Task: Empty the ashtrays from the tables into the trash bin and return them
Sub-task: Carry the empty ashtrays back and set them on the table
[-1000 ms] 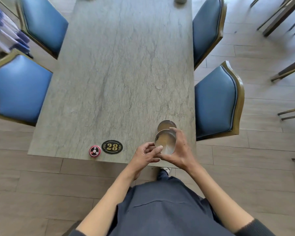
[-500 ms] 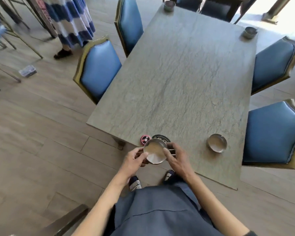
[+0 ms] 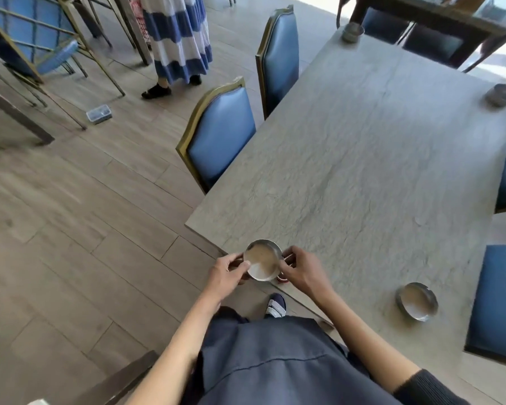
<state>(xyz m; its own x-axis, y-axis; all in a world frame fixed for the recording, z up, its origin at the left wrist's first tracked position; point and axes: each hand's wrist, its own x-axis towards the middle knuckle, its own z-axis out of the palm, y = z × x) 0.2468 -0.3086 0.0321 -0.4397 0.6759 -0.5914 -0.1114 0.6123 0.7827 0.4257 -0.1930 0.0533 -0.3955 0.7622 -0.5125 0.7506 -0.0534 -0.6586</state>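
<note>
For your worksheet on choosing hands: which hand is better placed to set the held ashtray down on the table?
Right, probably: the right hand grips the ashtray from over the table; the left hand is off its edge.

Silver metal ashtray [image 3: 263, 261]; grey veined stone tabletop [image 3: 362, 159]; blue chair [image 3: 221, 138], gold-framed; blue-and-white striped skirt [image 3: 178, 36].

Bright daylight from top right, glare blown out there; wide-angle bending at edges; floor [image 3: 70, 229] slightly motion-blurred.

Restaurant: stone table [image 3: 362, 159], blue chairs [image 3: 222, 135], ashtrays [image 3: 417, 301].
</note>
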